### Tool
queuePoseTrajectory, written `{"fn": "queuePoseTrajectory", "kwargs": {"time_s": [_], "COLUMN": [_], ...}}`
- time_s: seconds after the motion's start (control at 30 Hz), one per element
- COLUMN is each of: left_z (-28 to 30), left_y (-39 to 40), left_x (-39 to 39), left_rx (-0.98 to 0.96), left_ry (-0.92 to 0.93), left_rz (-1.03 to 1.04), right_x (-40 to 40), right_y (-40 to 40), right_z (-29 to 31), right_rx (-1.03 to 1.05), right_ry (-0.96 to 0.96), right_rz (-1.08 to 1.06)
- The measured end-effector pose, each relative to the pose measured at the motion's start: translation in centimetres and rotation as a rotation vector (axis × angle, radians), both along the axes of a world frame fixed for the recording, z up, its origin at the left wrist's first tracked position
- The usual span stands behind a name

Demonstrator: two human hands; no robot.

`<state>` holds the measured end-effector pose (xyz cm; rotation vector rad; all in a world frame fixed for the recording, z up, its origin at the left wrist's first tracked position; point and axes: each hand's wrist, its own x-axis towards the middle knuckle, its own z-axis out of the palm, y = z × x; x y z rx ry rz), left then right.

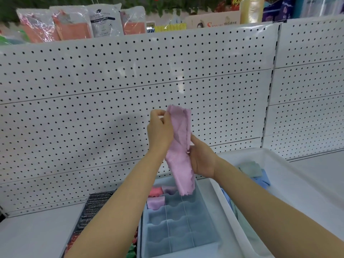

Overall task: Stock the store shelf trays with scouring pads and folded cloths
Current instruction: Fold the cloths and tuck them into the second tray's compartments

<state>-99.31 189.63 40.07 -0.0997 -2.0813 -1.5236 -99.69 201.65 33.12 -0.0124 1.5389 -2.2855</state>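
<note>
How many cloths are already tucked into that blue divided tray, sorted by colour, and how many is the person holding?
Pink-red cloth in tray: 1
Lavender cloths in tray: 2
Pink cloth held in both hands: 1
Total: 4
The blue divided tray's other compartments look empty.

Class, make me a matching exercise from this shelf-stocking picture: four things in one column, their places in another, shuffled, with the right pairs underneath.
Things
1. pink cloth
2. divided tray
3. white bin
4. packaged goods

Places
A. on top of the pegboard
B. holds loose blue and green cloths
C. held up between left hand and right hand
D. below the hands, a few folded cloths in its far cells

Pairs: 1-C, 2-D, 3-B, 4-A
</note>
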Motion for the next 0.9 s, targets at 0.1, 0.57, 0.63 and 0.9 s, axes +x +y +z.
{"fn": "queuePoseTrajectory", "kwargs": {"time_s": [0.1,0.57,0.63,0.9], "left_z": [0.4,1.8,1.4,-2.8], "left_y": [-0.4,-2.8,-2.9,-3.9], "left_x": [-1.8,1.7,3.9,5.1], "left_rx": [0.101,0.393,0.192,-0.389], "left_ry": [-0.122,-0.123,-0.018,0.11], "left_rz": [0.101,-0.607,-0.659,-0.51], "right_x": [0.4,0.1,-0.6,-1.1], "right_y": [0.0,-0.2,0.5,2.3], "right_z": [-0.3,0.5,1.9,5.9], "right_rx": [-0.058,-0.028,-0.027,-0.026], "right_ry": [0.036,0.09,0.13,0.189], "right_rz": [0.16,-0.037,-0.093,-0.142]}}
